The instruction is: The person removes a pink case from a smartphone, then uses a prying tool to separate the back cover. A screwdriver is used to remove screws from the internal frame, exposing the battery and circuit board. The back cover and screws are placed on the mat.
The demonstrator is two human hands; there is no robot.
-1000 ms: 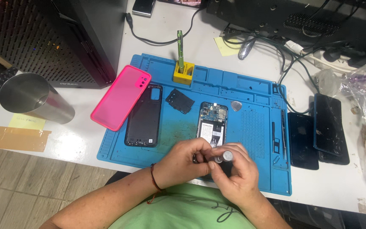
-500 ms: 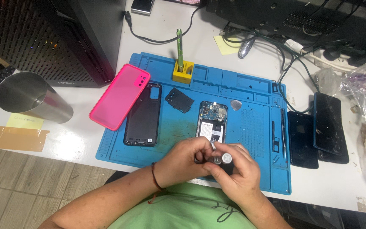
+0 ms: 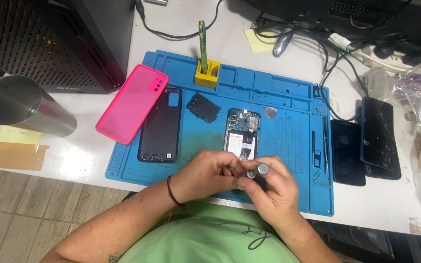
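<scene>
In the head view, our left hand [image 3: 205, 175] and right hand [image 3: 271, 187] meet at the near edge of the blue repair mat [image 3: 181, 165], fingers curled and pressed close together. The right hand pinches a small metal screwdriver [image 3: 258, 170] by its knurled grey barrel, and the left fingers close around its tip end; we cannot tell what sits there. To do this well, we judge the tool should stay steady and low over the mat so nothing small rolls off. Just beyond our hands lies the opened phone [image 3: 242, 134], its circuit board and battery bare. The mat is matte, ridged rubber on a white desk [image 3: 88, 160]; left of the phone lie a glossy black back cover [image 3: 161, 125] and a smooth pink case [image 3: 131, 103].
</scene>
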